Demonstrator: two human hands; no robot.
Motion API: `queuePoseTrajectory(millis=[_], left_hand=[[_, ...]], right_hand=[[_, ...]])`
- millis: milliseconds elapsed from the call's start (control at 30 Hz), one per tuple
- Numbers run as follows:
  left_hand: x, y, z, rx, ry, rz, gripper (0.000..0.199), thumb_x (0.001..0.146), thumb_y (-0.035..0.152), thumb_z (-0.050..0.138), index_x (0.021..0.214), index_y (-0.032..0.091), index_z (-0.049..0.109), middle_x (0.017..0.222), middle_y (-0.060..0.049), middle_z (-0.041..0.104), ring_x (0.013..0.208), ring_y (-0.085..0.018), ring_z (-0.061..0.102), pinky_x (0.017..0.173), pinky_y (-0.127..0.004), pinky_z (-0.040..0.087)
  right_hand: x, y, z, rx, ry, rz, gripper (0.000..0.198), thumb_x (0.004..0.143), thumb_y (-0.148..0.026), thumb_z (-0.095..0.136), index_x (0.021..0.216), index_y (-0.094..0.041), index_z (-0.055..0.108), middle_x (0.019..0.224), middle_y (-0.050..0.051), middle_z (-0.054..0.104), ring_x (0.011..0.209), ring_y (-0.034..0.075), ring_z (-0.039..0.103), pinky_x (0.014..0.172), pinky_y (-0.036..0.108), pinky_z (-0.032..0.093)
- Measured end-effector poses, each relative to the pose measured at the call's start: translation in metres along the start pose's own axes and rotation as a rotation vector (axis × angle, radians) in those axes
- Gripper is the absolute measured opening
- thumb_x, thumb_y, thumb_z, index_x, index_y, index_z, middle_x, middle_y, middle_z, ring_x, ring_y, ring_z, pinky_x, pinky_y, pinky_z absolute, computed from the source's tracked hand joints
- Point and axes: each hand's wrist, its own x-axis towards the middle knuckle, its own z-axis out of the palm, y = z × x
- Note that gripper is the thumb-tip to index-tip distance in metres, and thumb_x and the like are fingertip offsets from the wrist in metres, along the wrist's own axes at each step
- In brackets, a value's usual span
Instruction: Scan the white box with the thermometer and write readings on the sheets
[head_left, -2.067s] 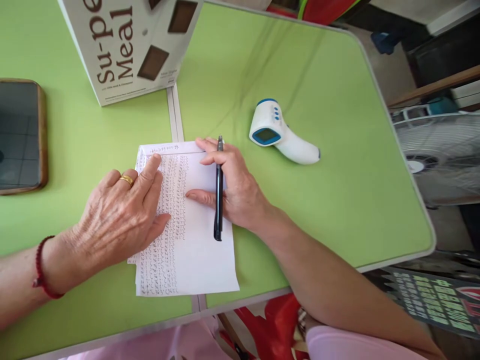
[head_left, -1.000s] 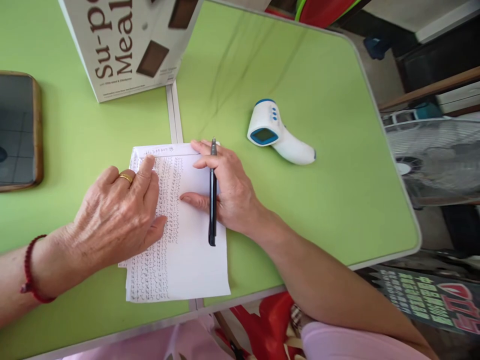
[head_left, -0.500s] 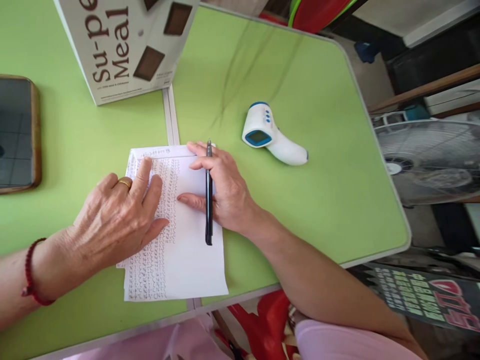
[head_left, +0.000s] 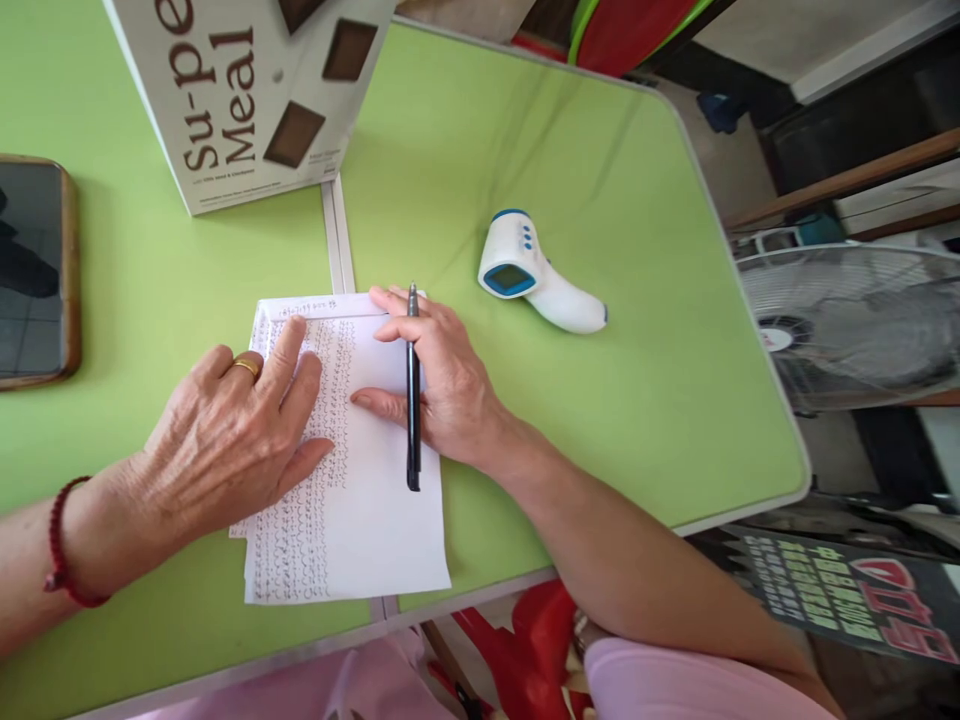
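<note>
- One stretch of pink cloth (head_left: 675, 680) sits nearest me, below the table's (head_left: 637, 380) near edge.
- The left hand (head_left: 232, 430) lies over the paper (head_left: 382, 530), its index finger stretched out and the others loosely bent, gripping nothing. I see that fingertip just below the row of writing along the top strip; against the sheet it has barely shifted, perhaps slightly rightward. I read that as the place being kept.
- The right hand (head_left: 457, 390) keeps the pen (head_left: 413, 420) tucked among its fingers, thumb and fingertips spread over the sheet's right side. I can't tell exactly which fingers pinch it. The pen's grey end points away, by the sheet's top edge, so I judge it isn't writing.
- The paper lies on the table under both hands, handwritten columns at its left, bare at lower right. Another sheet's corner pokes out at left.
- The phone (head_left: 34, 345) lies well left; a dark reflection has just spread across its screen.
- The thermometer (head_left: 538, 280) lies right of the paper, untouched.
- The box (head_left: 232, 110) stands beyond the paper.
- The fan (head_left: 855, 330) is past the table. Everything has slid leftward in my view, which I put down to the head turning: hands and paper keep their arrangement.
</note>
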Motion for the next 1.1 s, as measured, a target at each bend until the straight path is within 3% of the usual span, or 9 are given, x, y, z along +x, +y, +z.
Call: queuePoseTrajectory(millis=[1100], left_hand=[[0.0004,-0.0044,0.0018,-0.034,-0.002,0.023,0.04,0.09,0.039,0.059,0.11,0.006,0.067,0.135,-0.019,0.061,0.064,-0.026,0.062,0.063,-0.042,0.05]], right_hand=[[0.0003,-0.0017,-0.0011,0.009,-0.023,0.02,0.049,0.084,-0.066,0.059,0.111,-0.025,0.05,0.147,0.018,0.055,0.142,0.036,0.046,0.116,0.063,0.034]])
